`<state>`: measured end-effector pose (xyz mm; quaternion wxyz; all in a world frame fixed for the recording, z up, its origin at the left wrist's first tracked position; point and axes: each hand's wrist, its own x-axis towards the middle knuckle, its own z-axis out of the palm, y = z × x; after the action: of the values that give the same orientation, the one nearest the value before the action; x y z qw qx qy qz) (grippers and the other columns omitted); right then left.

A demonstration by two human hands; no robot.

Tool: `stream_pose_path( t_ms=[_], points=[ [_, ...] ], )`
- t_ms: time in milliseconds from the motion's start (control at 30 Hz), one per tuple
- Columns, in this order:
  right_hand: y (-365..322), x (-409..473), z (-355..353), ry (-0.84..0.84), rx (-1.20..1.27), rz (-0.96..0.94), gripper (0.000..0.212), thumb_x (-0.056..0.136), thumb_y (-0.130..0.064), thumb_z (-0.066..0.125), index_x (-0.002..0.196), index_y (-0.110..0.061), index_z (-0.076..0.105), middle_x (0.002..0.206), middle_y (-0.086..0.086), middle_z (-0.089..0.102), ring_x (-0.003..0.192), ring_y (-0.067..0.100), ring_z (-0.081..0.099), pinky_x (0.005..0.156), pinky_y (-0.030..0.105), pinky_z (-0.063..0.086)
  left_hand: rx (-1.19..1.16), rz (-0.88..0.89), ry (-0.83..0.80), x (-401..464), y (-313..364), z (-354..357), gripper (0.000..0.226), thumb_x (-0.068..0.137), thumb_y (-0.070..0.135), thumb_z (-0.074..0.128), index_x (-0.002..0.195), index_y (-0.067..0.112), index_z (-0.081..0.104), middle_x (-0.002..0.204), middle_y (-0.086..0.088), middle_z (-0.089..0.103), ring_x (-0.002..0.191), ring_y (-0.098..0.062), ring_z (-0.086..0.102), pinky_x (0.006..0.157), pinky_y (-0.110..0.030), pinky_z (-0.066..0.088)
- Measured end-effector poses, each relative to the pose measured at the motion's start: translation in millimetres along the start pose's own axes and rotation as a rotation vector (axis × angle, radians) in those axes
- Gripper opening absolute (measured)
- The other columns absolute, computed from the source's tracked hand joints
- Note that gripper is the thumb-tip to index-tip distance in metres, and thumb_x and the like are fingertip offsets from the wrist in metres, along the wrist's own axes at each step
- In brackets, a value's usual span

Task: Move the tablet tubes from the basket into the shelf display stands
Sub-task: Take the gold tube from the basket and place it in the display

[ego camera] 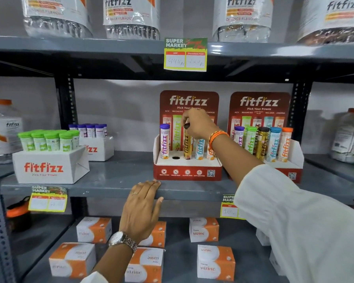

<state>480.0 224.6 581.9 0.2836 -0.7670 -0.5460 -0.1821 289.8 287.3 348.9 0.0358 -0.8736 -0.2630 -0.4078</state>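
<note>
Two red fitfizz display stands sit on the middle shelf. In the left stand point(187, 172) a purple-capped tube point(164, 141) fills the first hole, and the second hole point(175, 157) is bare. My right hand point(198, 125) grips the dark cap of a gold tube point(187, 147) standing in the third hole. A blue tube point(199, 149) and an orange tube stand beside it, partly hidden by my wrist. The right stand point(292, 172) holds several tubes. My left hand point(143, 207) rests flat on the shelf's front edge. No basket is in view.
White fitfizz boxes point(49, 166) with green-capped and purple-capped tubes stand at the left of the shelf. Large jars line the top shelf point(90, 45). Orange and white vizinc boxes point(215, 262) lie on the lower shelf. Price tags hang from the shelf edges.
</note>
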Motion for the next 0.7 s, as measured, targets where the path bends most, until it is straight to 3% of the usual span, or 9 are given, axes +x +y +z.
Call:
stream_pose_path(
  t_ms=[167, 300, 433, 700],
  points=[
    [-6.4, 2.6, -1.6, -0.05, 0.03, -0.002, 0.027, 0.077, 0.012, 0.071, 0.086, -0.013, 0.075, 0.114, 0.009, 0.069, 0.108, 0.027, 0.064, 0.088, 0.042, 0.06, -0.008, 0.001, 0.013, -0.1, -2.1, 2.3, 0.049, 0.097, 0.041, 0.041, 0.136, 0.016, 0.055, 0.134, -0.004, 0.061, 0.124, -0.022, 0.054, 0.113, -0.038, 0.03],
    [-8.8, 3.5, -1.3, -0.063, -0.003, 0.004, 0.016, 0.077, -0.001, 0.08, 0.081, -0.015, 0.075, 0.099, 0.002, 0.071, 0.105, 0.024, 0.063, 0.098, 0.053, 0.046, -0.004, 0.003, 0.02, -0.3, -1.8, 3.0, 0.047, 0.097, 0.042, 0.041, 0.135, 0.017, 0.055, 0.133, -0.003, 0.062, 0.123, -0.022, 0.056, 0.111, -0.037, 0.028],
    [-6.4, 5.0, -2.1, -0.066, -0.023, 0.032, 0.022, 0.079, 0.002, 0.075, 0.08, -0.018, 0.07, 0.097, -0.001, 0.066, 0.104, 0.022, 0.056, 0.103, 0.055, 0.032, -0.006, 0.001, 0.019, -1.1, -4.0, 4.9, 0.047, 0.097, 0.042, 0.043, 0.136, 0.017, 0.054, 0.134, -0.003, 0.062, 0.124, -0.022, 0.056, 0.111, -0.037, 0.029],
    [-1.6, 8.7, 2.4, -0.063, -0.035, 0.036, 0.025, 0.081, 0.001, 0.073, 0.09, -0.021, 0.068, 0.105, -0.002, 0.063, 0.11, 0.022, 0.053, 0.108, 0.058, 0.027, 0.004, 0.01, 0.027, -1.0, -6.0, 6.4, 0.048, 0.097, 0.043, 0.042, 0.136, 0.018, 0.054, 0.133, -0.003, 0.062, 0.123, -0.022, 0.056, 0.111, -0.037, 0.027]
  ],
)
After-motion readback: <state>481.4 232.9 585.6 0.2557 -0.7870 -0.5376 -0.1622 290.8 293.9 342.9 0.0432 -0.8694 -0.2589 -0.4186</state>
